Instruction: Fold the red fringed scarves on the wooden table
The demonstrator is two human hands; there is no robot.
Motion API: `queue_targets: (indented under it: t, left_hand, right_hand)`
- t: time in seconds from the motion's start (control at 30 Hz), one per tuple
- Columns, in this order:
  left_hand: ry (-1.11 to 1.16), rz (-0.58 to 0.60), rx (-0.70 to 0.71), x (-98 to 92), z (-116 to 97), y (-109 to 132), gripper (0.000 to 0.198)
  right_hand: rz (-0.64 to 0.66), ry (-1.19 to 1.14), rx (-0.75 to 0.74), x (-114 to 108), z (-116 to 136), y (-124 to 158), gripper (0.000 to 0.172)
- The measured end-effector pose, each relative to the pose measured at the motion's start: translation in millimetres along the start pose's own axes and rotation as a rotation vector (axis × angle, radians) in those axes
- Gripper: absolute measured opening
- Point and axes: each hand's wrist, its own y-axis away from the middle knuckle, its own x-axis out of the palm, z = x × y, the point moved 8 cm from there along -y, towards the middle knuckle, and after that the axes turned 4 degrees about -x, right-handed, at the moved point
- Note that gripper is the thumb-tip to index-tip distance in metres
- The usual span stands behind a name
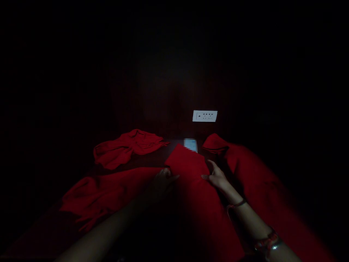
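Observation:
A long red folded cloth [195,185] runs from the dark table up close to me, its far end squared off. My left hand [163,179] is closed on its left edge, thumb on top and fingers curled partly out of sight. On the opposite edge, my right hand [216,176] pinches the cloth between thumb and fingers. To the left, a second red cloth [103,191] with fringe-like strands at its near end reaches toward my left hand. Bracelets circle my right wrist and forearm.
A crumpled red cloth [129,147] lies at the back left. Another long red cloth [253,174] stretches down the right side. Behind the folded cloth is a small pale, pixelated item [190,144]. A white socket plate [205,116] is on the wall; darkness hides the surroundings.

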Motion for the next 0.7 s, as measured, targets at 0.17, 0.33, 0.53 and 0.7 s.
queue_targets:
  t: [0.17, 0.33, 0.53, 0.7]
  left_hand:
    - [-0.003, 0.002, 0.040, -3.4, -5, 3, 0.047]
    - [-0.016, -0.014, 0.106, -11.4, -13, 4, 0.041]
    - [0.001, 0.037, 0.068, -8.9, -12, 3, 0.034]
    - [-0.052, 0.097, 0.138, -8.8, -14, 6, 0.039]
  right_hand:
    - [-0.006, 0.103, -0.004, -7, -6, -5, 0.072]
    - [0.061, 0.393, -0.078, -3, 20, 10, 0.067]
    - [0.095, 0.688, -0.324, 25, 47, 47, 0.057]
    - [0.322, 0.755, -0.329, 43, 38, 60, 0.057]
